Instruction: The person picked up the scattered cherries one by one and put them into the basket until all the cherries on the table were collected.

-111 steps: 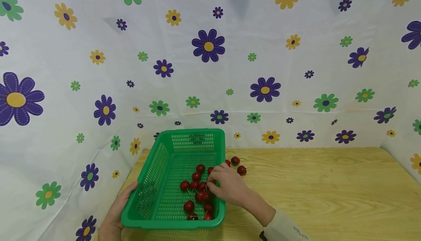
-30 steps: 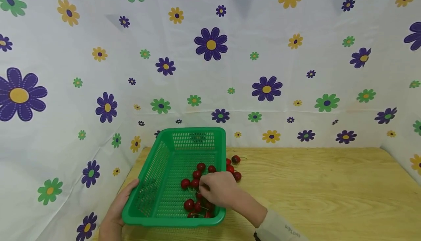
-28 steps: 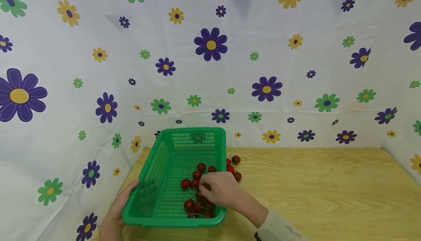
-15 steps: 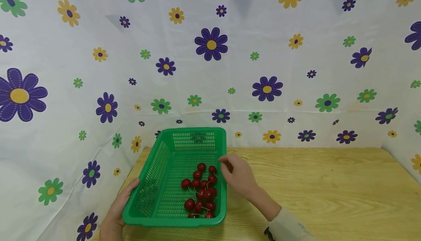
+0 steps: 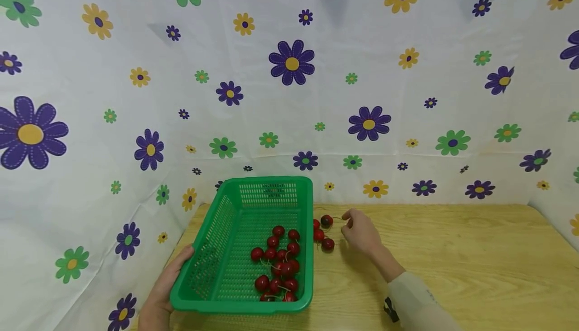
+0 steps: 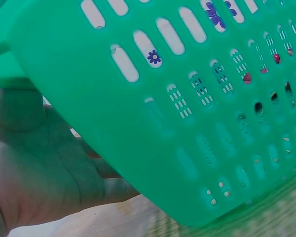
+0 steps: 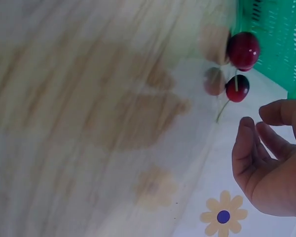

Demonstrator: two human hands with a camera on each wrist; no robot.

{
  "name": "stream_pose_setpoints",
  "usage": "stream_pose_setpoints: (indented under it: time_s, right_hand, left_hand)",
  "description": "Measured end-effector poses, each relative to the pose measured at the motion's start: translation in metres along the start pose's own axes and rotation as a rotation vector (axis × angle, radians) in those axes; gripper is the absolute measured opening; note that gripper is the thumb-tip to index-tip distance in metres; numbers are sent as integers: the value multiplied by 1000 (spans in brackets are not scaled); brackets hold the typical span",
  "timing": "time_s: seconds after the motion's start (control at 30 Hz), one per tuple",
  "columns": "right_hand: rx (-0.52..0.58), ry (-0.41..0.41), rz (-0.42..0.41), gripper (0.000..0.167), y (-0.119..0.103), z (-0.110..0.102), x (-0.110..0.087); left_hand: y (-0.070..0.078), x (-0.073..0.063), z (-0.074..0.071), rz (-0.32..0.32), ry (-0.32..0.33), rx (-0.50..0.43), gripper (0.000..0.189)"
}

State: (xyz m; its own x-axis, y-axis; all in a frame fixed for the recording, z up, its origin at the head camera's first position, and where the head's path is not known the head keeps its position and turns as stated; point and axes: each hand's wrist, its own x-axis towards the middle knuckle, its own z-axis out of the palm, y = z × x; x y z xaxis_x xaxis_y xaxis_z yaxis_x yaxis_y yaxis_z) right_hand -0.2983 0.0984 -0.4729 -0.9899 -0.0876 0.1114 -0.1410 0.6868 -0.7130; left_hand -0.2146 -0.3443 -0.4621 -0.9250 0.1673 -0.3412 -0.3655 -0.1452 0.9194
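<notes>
A green slotted plastic basket (image 5: 242, 307) stands on the table, with several dark red cherries (image 5: 273, 241) gathered in its right half, some with stems. My left hand (image 5: 165, 281) grips the basket's left rim; in the left wrist view the thumb is at the rim and the fingers lie along the outer wall. My right hand (image 5: 362, 233) is just right of several loose cherries (image 5: 327, 244) beside the basket. Its fingertips are close to the stem of the far cherry (image 5: 326, 221). The right wrist view shows the thumb and fingers bent and apart, with nothing between them.
The wooden table (image 5: 434, 260) extends to the right of the basket. A white flower-printed cloth (image 5: 384, 85) hangs behind the table and along its sides.
My right hand has left the cherries in the basket, passed over the loose ones and moved right onto the table side. My left hand has stayed on the rim.
</notes>
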Motion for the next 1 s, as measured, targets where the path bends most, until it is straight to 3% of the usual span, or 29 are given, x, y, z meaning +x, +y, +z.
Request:
stream_pose_setpoints:
  time_s: [0.2, 0.4, 0.63, 0.8, 1.0]
  right_hand:
    - [-121, -100, 29, 34, 5, 6, 12]
    - [-173, -184, 16, 44, 5, 12, 23]
    - [-319, -185, -35, 11, 9, 21, 27]
    - [-355, -175, -43, 5, 11, 23, 27]
    - [-295, -194, -18, 41, 10, 25, 32]
  left_hand:
    - [0, -2, 1, -27, 86, 15, 74]
    - [-1, -3, 2, -25, 82, -3, 76]
    - [0, -2, 3, -12, 35, -13, 76]
    - [-1, -2, 2, 9, 25, 6, 74]
    - [-3, -2, -2, 57, -61, -6, 54]
